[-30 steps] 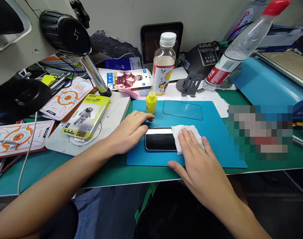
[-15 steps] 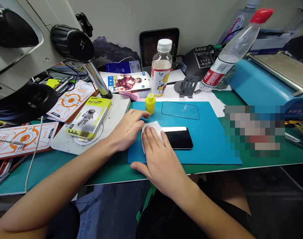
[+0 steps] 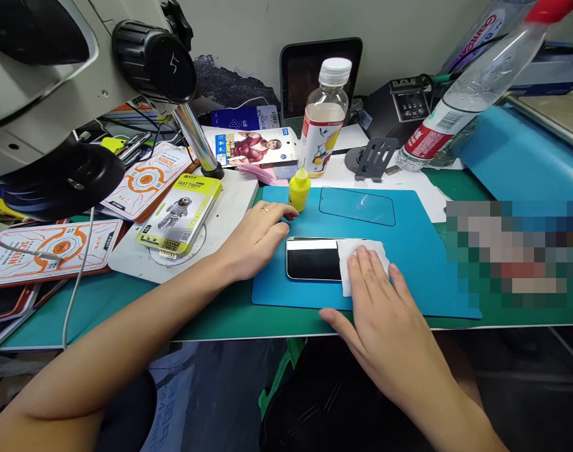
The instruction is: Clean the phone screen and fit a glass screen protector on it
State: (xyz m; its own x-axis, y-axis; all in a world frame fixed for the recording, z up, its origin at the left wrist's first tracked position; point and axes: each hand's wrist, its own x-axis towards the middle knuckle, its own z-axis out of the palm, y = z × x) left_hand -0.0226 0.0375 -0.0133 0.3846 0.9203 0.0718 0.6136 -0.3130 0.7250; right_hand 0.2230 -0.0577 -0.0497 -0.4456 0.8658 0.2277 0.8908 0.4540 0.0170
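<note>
A smartphone (image 3: 313, 262) with a glossy black screen lies face up on a blue mat (image 3: 428, 270). Flat over its right end is a white wipe (image 3: 345, 271), under the outstretched fingers of my right hand (image 3: 381, 301); the thumb sticks out to the left, off the wipe. My left hand (image 3: 258, 238) rests at the mat's left side, fingers extended and holding nothing. Its fingertips are close to the base of a small yellow squeeze bottle (image 3: 299, 191); I cannot tell whether they touch it. Behind the phone lies a clear screen protector (image 3: 357, 207) with a dark outline.
A microscope (image 3: 154, 61) overhangs the left side. Below it are a battery package (image 3: 180, 216) and orange-and-white screen boxes (image 3: 55, 254). Behind the mat stand a drink bottle (image 3: 323, 132), a black phone stand (image 3: 376, 158) and a tilted red-capped bottle (image 3: 437, 132). A blue machine (image 3: 507, 157) sits right.
My right hand has slid the wipe from the phone's left end to its right end, uncovering the left part of the screen. My left hand stays beside the yellow bottle. The view has shifted slightly.
</note>
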